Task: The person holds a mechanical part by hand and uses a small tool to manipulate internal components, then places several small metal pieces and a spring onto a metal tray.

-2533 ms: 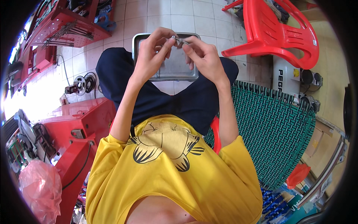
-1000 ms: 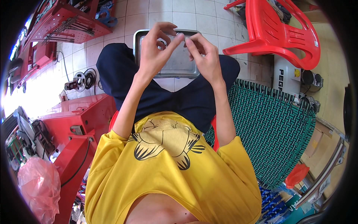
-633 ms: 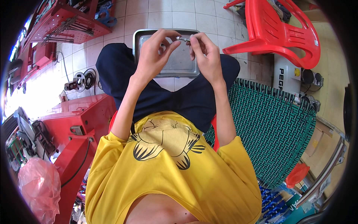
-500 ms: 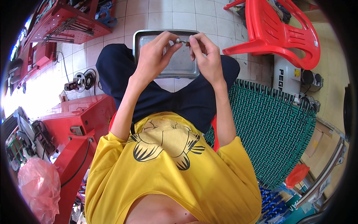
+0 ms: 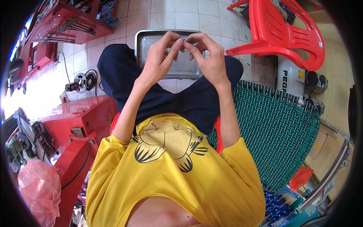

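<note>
My left hand and my right hand meet over a shallow metal tray, fingertips almost touching. Pinched between the thumbs and index fingers of both is a small silvery metal rod. Fingers cover most of it, so its ends and exact kind cannot be made out. The tray sits between my knees, below the hands; they hide part of its inside.
To the right stand a red plastic chair and a green woven seat. A red metal cabinet is close on my left, near a crankset on the tiled floor. A red tool stand is at the far left.
My hands have drawn together, and the fingers now cover most of the metal rod, which showed between them before. The right fingertips have shifted left; the tray stays put.
</note>
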Demonstrator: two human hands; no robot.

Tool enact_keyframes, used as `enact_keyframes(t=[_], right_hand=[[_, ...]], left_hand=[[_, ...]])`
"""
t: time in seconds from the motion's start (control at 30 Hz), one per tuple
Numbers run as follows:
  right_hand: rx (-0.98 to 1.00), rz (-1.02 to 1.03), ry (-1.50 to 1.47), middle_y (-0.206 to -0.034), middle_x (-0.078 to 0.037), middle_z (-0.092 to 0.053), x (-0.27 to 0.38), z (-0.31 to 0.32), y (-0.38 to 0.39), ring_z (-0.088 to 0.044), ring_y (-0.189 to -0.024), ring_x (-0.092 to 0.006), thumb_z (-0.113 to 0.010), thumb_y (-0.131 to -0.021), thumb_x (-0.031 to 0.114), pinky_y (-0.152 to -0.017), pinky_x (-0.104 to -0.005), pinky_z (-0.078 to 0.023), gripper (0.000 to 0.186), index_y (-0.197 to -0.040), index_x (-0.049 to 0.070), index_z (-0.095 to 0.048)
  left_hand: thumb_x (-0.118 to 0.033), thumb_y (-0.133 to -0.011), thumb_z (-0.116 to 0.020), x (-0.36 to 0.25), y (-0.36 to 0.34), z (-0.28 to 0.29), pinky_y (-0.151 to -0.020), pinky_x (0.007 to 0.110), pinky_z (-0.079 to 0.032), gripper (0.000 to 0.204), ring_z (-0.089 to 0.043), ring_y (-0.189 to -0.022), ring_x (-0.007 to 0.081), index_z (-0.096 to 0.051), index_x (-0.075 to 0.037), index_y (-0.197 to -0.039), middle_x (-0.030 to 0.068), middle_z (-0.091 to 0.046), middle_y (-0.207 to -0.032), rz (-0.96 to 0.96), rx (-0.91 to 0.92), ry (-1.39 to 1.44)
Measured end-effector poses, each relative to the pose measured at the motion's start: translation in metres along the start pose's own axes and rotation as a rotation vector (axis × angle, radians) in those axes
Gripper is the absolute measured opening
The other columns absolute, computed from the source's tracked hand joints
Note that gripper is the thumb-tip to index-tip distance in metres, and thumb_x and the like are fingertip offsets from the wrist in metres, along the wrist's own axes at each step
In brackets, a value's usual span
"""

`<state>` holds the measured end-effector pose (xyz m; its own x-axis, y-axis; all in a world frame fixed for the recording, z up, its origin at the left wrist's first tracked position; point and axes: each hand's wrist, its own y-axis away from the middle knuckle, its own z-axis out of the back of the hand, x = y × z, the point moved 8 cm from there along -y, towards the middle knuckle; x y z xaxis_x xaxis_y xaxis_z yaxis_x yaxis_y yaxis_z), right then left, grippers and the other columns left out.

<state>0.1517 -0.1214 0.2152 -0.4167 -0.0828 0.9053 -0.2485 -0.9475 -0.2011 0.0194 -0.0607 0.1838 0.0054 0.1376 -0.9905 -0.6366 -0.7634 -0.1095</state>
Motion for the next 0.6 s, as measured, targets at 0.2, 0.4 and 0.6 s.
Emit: enact_keyframes(t=[0.2, 0.4, 0.6], right_hand=[[0.015, -0.049, 0.016, -0.091, -0.007, -0.074, 0.003, 0.003, -0.001, -0.070, -0.064, -0.0123, -0.073, -0.094, 0.010, -0.057, -0.0238, -0.049, 0.019, -0.111, 0.004, -0.068], [0.087, -0.152, -0.016, -0.088, -0.009, -0.076, -0.011, 0.001, -0.001, -0.073, -0.063, -0.0157, -0.077, -0.092, 0.018, -0.056, -0.0262, -0.052, 0.023, -0.107, 0.003, -0.069], [0.085, -0.123, -0.035, -0.083, -0.010, -0.075, -0.010, 0.000, 0.002, -0.074, -0.064, -0.0182, -0.076, -0.094, 0.023, -0.056, -0.0268, -0.052, 0.026, -0.109, 0.004, -0.068]], left_hand=[[-0.024, -0.110, -0.051, 0.007, 0.003, -0.001, -0.059, 0.024, -0.043, 0.024, -0.050, -0.067, 0.0086, -0.058, -0.001, -0.112, 0.0037, -0.064, -0.084, 0.071, 0.052, 0.185], [-0.026, -0.110, -0.052, 0.007, 0.002, -0.004, -0.061, 0.024, -0.041, 0.026, -0.046, -0.067, 0.0080, -0.058, -0.001, -0.111, 0.0018, -0.061, -0.083, 0.093, 0.117, 0.168], [-0.026, -0.110, -0.052, 0.006, 0.003, -0.006, -0.063, 0.026, -0.040, 0.025, -0.044, -0.069, 0.0088, -0.058, -0.001, -0.111, 0.0016, -0.056, -0.080, 0.113, 0.135, 0.182]])
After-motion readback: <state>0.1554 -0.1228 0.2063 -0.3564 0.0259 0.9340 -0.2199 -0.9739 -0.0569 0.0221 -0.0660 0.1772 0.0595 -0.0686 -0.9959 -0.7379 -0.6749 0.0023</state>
